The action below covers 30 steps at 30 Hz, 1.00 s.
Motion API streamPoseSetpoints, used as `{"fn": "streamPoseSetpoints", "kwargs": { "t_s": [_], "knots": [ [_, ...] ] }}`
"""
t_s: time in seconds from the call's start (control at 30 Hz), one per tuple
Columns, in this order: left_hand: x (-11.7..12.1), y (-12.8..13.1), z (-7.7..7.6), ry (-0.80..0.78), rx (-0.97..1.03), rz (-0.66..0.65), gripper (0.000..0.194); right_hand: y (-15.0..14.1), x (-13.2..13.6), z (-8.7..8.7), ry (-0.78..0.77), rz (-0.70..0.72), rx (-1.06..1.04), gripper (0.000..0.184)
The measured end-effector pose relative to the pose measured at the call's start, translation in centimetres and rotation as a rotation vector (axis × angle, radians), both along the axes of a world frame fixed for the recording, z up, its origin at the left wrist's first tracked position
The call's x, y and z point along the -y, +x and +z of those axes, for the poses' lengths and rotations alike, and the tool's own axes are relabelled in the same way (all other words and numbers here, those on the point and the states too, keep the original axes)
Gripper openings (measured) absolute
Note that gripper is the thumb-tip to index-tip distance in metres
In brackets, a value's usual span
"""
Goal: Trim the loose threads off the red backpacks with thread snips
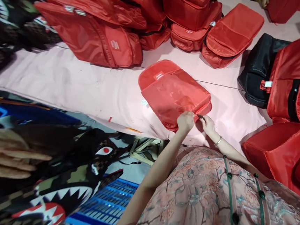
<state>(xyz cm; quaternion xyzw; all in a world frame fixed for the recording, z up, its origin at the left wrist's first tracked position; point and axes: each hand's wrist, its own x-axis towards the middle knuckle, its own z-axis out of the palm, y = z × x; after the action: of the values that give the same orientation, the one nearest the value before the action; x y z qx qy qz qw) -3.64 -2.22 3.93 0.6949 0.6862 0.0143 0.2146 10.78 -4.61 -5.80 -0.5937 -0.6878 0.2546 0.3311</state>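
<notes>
A red fabric bag (173,93) lies flat on the pink cloth-covered table (106,91), with a small logo patch near its far end. My left hand (186,122) is closed on the bag's near edge, fingers pinched together. Just to its right, my right hand (208,125) is wrapped round small dark thread snips (200,116), whose tip points at the bag's edge by my left fingers. The snips are partly hidden by my fingers. A white tag (144,102) sticks out at the bag's left side.
Red bags (98,33) are piled along the far side. Another red bag (235,35) lies at the back right, near a black bag (260,67). Shark-pattern bags (65,193) and a blue crate (108,203) are at lower left. Co-workers' hands (9,158) show left and far right.
</notes>
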Motion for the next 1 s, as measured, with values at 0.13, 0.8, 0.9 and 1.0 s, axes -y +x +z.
{"fn": "streamPoseSetpoints", "kwargs": {
  "t_s": [0.13,0.8,0.9,1.0],
  "knots": [
    [3.2,-0.8,-1.2,0.208,0.155,-0.061,0.035,0.3,0.5,1.0,-0.028,0.006,-0.096,0.030],
    [1.7,-15.9,-5.0,0.325,0.176,0.280,0.040,-8.0,1.7,5.4,0.094,0.471,0.355,0.041],
    [1.9,-15.6,-5.2,0.370,0.160,0.285,0.038,-9.0,1.7,4.9,0.116,0.439,0.386,0.037],
    [2.4,-15.7,-5.1,0.419,0.153,0.289,0.035,-9.0,1.4,5.1,0.122,0.436,0.344,0.032]
  ]
}}
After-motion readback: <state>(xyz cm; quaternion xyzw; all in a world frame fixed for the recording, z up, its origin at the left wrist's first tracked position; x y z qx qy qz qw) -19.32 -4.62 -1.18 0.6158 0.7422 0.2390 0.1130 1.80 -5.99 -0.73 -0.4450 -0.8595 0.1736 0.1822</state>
